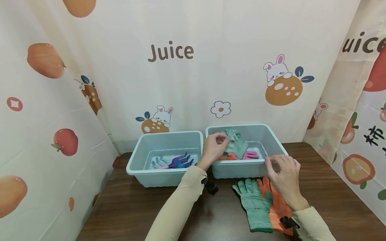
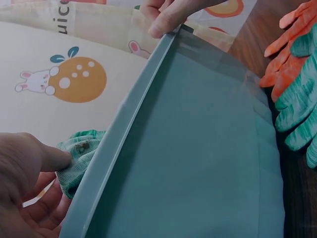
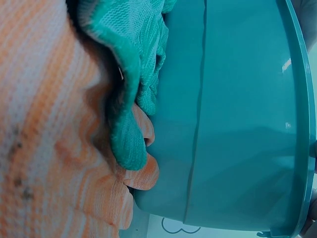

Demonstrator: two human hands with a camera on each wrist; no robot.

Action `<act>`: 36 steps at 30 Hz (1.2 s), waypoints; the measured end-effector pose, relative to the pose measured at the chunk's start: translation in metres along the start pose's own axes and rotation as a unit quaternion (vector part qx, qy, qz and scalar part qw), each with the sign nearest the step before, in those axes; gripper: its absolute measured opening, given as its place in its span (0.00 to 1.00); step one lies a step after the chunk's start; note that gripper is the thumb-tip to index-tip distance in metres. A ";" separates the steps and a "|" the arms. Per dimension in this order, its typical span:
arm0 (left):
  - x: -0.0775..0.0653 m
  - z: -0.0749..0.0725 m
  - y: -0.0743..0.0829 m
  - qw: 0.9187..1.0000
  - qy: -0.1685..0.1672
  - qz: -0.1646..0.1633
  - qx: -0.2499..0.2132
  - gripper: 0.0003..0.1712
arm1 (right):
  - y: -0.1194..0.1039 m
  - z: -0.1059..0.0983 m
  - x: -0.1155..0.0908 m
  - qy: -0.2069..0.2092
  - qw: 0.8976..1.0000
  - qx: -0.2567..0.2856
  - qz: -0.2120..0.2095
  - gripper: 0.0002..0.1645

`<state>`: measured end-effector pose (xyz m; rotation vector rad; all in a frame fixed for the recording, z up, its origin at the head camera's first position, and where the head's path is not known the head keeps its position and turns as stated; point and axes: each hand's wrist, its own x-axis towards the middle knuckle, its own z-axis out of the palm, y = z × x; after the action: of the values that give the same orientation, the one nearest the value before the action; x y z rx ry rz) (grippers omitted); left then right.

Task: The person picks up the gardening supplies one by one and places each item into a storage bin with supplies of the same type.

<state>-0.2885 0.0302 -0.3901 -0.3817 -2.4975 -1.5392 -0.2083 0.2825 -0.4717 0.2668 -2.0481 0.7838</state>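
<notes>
- At eight o'clock I see the left hand (image 2: 22,163), its thumb against some bunched green knit fabric (image 2: 79,161) beside the rim.
- The blue-green bin (image 2: 208,129) fills the middle, its rim slanting from seven o'clock up to twelve.
- At twelve, the right hand (image 2: 176,14) touches the rim's far end.
- At two, an orange glove (image 2: 289,54) and a green glove (image 2: 297,106) overlap on the dark desk (image 2: 299,183).
- At ten, a printed rabbit (image 2: 37,81) peeks round an orange fruit (image 2: 81,79).

Fruit-printed curtain (image 1: 241,63), dark wood-grain table (image 1: 129,207), left bin (image 1: 159,179) holding purple and blue forked tools (image 1: 182,162)
</notes>
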 end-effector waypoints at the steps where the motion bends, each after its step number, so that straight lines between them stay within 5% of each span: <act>1: 0.000 0.000 0.000 1.000 -0.001 0.000 0.000 0.10 | 0.000 0.000 0.000 0.000 1.000 0.000 0.000 0.04; 14: -0.001 0.000 -0.001 1.000 -0.006 -0.003 0.005 0.10 | -0.002 0.000 0.002 0.004 1.000 0.002 -0.005 0.04; 23: -0.005 0.001 -0.001 0.999 -0.028 0.031 0.010 0.12 | 0.001 0.001 0.000 -0.001 1.000 -0.003 -0.002 0.04; 36: -0.026 -0.006 0.008 0.996 -0.069 0.058 -0.016 0.10 | 0.001 0.000 0.000 -0.001 1.000 -0.006 -0.002 0.04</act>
<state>-0.2612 0.0253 -0.3886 -0.6463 -2.5040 -1.5598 -0.2094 0.2832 -0.4721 0.2647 -2.0521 0.7697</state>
